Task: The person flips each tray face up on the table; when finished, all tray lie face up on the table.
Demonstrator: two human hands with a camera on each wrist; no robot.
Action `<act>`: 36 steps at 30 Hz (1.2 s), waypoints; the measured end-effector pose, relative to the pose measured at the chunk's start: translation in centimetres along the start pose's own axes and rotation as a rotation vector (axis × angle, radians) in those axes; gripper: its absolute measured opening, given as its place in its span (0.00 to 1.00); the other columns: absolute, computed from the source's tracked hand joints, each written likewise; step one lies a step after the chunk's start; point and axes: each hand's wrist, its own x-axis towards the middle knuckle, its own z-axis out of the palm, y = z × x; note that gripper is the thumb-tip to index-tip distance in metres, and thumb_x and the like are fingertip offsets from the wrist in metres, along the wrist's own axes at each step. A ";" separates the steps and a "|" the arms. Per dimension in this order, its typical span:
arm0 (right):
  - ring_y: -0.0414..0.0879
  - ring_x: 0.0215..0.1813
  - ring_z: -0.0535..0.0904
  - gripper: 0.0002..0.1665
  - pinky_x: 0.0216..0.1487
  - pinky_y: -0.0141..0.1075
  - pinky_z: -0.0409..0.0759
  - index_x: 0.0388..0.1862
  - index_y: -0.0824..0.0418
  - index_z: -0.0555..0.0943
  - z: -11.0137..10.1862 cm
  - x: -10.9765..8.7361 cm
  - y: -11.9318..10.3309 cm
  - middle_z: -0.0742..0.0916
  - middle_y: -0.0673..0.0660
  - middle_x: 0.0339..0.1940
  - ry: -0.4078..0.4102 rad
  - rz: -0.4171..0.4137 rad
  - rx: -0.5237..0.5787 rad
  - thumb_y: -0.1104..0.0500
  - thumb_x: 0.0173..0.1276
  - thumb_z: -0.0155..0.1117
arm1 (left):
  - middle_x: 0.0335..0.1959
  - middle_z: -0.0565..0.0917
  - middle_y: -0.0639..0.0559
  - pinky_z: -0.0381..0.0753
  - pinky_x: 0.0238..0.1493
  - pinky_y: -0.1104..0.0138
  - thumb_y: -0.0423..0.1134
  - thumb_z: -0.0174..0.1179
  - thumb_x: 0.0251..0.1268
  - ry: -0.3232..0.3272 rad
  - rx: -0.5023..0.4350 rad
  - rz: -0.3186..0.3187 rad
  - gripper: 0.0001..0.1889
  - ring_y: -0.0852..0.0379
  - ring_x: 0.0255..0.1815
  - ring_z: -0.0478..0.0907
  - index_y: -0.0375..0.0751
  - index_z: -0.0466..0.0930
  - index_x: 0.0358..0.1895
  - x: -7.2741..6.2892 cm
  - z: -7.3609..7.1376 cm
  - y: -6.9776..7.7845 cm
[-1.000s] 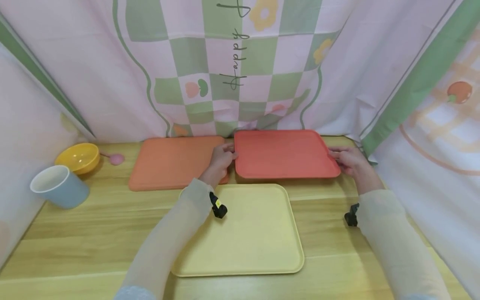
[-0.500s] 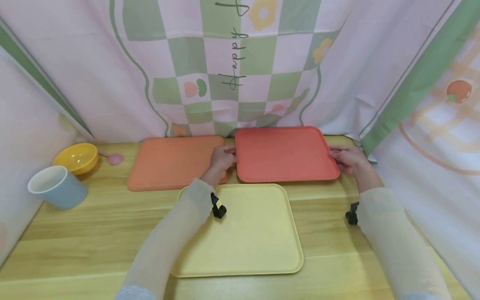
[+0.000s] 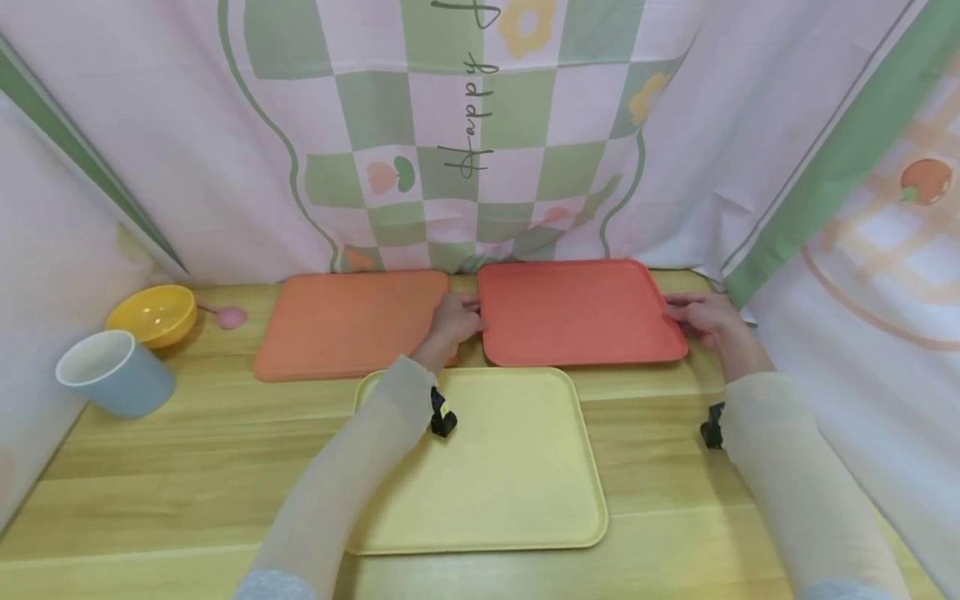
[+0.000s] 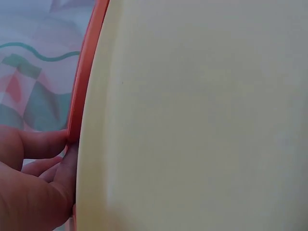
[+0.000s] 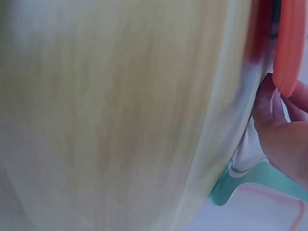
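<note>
Between my two hands is a red tray (image 3: 577,312), near the back of the table on the right side. My left hand (image 3: 454,320) pinches its left edge, and my right hand (image 3: 711,318) grips the opposite edge. The left wrist view catches the red rim (image 4: 89,62) between thumb and fingers. From the right wrist, the tray's corner (image 5: 290,43) shows with fingers under it. An orange tray (image 3: 348,321) lies to the left, partly covered by my left hand. Closer to me lies a pale yellow tray (image 3: 517,467), with my left forearm across its left side.
At the far left stand a blue cup (image 3: 123,383) and a yellow bowl (image 3: 153,317), with a pink spoon (image 3: 231,317) beside the bowl. A patterned curtain (image 3: 517,125) rises right behind the trays. The wooden table (image 3: 187,500) carries everything.
Over the last second the red tray has shifted slightly right, and its front edge appears a little lower. Both hands moved along with it, still holding its edges. The other objects stayed put.
</note>
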 end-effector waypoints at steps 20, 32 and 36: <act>0.27 0.36 0.79 0.36 0.43 0.25 0.81 0.77 0.76 0.55 0.1 0.7 0.8 0.83 0.35 0.29 0.047 -0.024 -0.161 0.72 0.74 0.56 | 0.65 0.80 0.44 0.70 0.38 0.72 0.19 0.55 0.64 -0.060 0.103 0.054 0.30 0.57 0.61 0.76 0.39 0.73 0.71 -0.4 0.3 0.3; 0.27 0.36 0.79 0.34 0.47 0.27 0.82 0.76 0.77 0.58 0.5 0.6 0.5 0.85 0.50 0.44 0.079 -0.054 -0.263 0.71 0.75 0.56 | 0.68 0.77 0.46 0.72 0.33 0.70 0.17 0.57 0.59 -0.059 0.175 0.025 0.34 0.53 0.71 0.70 0.40 0.73 0.71 -0.6 -0.2 0.7; 0.27 0.35 0.80 0.33 0.45 0.26 0.82 0.75 0.77 0.60 0.7 0.9 0.6 0.84 0.52 0.45 0.149 -0.091 -0.244 0.71 0.74 0.56 | 0.69 0.76 0.46 0.74 0.36 0.69 0.18 0.57 0.59 -0.063 0.154 0.025 0.34 0.52 0.70 0.70 0.41 0.73 0.72 -0.8 -0.3 0.8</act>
